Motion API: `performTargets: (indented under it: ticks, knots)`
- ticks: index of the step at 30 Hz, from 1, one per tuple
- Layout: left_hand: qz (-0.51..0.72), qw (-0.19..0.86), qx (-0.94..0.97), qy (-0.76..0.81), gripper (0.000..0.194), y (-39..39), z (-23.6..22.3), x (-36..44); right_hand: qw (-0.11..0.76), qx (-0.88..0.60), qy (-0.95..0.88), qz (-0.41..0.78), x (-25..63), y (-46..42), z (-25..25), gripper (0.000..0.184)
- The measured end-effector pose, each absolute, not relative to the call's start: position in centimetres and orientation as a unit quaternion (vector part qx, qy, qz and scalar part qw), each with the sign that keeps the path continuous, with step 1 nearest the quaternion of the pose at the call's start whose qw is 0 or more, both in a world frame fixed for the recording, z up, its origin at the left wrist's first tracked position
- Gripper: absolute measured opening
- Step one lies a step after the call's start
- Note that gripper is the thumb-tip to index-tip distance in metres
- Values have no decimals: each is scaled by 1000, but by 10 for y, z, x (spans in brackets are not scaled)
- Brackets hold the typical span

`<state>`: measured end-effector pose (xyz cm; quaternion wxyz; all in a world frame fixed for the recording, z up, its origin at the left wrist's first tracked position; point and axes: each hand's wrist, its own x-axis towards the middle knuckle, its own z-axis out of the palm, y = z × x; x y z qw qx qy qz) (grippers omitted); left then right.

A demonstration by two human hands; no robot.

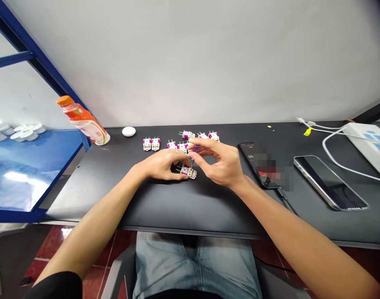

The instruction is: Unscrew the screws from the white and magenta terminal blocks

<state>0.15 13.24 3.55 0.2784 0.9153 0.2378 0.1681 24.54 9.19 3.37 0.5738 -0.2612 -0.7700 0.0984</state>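
Observation:
My left hand (163,164) rests on the dark desk (183,203), fingers closed on a small white plug part with metal prongs (187,171). My right hand (219,160) hovers just right of it, thumb and fingers pinched on a small purple piece (196,148) above that part. Behind both hands lie several white-and-magenta plug parts (186,134), with a pair (151,143) further left.
An orange drink bottle (84,121) leans at the back left beside a blue shelf frame (37,62). A white puck (128,131) lies near it. Two phones (261,164) (330,182) lie at the right, with a white power strip (369,141) and cables.

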Motion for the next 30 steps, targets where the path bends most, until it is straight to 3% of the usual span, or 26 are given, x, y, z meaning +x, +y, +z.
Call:
performTargets:
  ticks: [20,24,30]
  knots:
    - [181,297,905,244,28,132,33,4,590,-273,-760,-3,239,91,29,32]
    - [180,296,905,247,28,132,32,3,575,-291,-764,36,240,89,26,36]
    - [199,285,907,236,29,133,30,3,498,-237,-809,204,245,88,29,35]
